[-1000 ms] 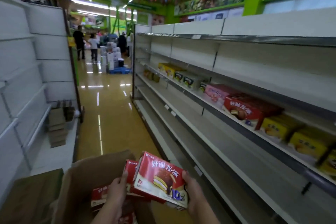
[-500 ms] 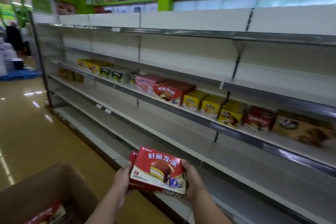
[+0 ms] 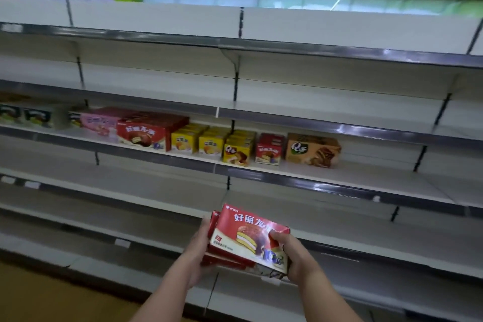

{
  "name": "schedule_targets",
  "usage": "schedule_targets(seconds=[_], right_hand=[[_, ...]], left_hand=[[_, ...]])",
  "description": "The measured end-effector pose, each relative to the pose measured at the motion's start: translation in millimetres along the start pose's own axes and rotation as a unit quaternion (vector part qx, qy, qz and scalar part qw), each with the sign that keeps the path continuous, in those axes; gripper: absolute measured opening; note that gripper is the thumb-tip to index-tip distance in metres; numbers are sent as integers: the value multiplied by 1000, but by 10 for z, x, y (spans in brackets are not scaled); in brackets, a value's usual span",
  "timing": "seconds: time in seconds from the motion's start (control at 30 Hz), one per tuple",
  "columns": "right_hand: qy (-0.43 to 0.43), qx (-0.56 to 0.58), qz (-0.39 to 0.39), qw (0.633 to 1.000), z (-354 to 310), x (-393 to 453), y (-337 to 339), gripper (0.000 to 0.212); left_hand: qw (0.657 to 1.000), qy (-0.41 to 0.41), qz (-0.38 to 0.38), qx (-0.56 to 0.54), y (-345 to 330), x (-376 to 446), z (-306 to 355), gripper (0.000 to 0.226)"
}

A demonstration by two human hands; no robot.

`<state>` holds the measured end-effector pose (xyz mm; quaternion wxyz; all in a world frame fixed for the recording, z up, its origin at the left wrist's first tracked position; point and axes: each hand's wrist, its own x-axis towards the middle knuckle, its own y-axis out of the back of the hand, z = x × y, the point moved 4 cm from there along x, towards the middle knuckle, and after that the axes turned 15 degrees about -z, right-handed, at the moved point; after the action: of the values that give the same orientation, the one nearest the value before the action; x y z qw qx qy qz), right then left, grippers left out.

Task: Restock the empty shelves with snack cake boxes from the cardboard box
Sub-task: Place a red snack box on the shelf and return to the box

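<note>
Both hands are carrying the load: the left hand [image 3: 200,251] and right hand [image 3: 294,256] are each holding a grip on a stack of two, maybe three, red snack cake boxes [image 3: 249,236]. The cardboard box has dropped out of view; the shelves [image 3: 339,239] are now facing squarely. Beyond the stack, roughly nine box rows are sitting on the stocked shelf [image 3: 366,176].

Snack cake boxes [image 3: 248,238] are showing glossy printed cardboard; shelves [image 3: 339,183] are presenting matt white metal, shiny edge strips.
</note>
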<state>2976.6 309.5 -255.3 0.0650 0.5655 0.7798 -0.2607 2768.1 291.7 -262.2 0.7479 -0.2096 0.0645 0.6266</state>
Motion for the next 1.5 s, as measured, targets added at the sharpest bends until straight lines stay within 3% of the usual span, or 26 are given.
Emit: schedule_targets(seconds=[0.13, 0.27, 0.37, 0.5, 0.67, 0.8, 0.9, 1.0, 1.2, 1.4, 1.5], right_hand=[[28, -9, 45, 999, -211, -200, 520, 20], [63, -88, 79, 991, -471, -343, 1002, 13], [42, -131, 88, 987, -650, -441, 1442, 24], [23, -188, 101, 977, -863, -520, 2020, 18], [64, -149, 129, 978, -1144, -715, 2663, 26], [103, -154, 143, 972, -1374, -824, 2989, 32], [117, -166, 151, 967, -1553, -816, 3173, 25], [112, -179, 185, 960, -1676, -688, 3412, 39], [131, -175, 250, 943, -2002, -372, 3861, 50], [128, -243, 276, 921, -2396, 86, 4166, 60], [96, -316, 321, 887, -2501, 297, 4345, 59]], left_hand=[[990, 26, -89, 105, -567, 261, 122, 81], [989, 10, -92, 115, -1160, 641, 119, 94], [987, -19, -88, 130, -1650, 952, 80, 68], [989, -23, -58, 132, -2171, 1347, -5, 65], [988, -55, -54, 131, -2887, 1659, 54, 70], [980, -98, -70, 160, -3340, 1854, 150, 53], [976, -106, -64, 180, -3564, 2010, 217, 49], [972, -99, -70, 203, -3745, 2170, 306, 51], [959, -88, -102, 249, -4006, 2623, 591, 79], [958, -82, -81, 264, -4109, 3237, 828, 67], [946, -105, -65, 298, -4140, 3536, 883, 59]])
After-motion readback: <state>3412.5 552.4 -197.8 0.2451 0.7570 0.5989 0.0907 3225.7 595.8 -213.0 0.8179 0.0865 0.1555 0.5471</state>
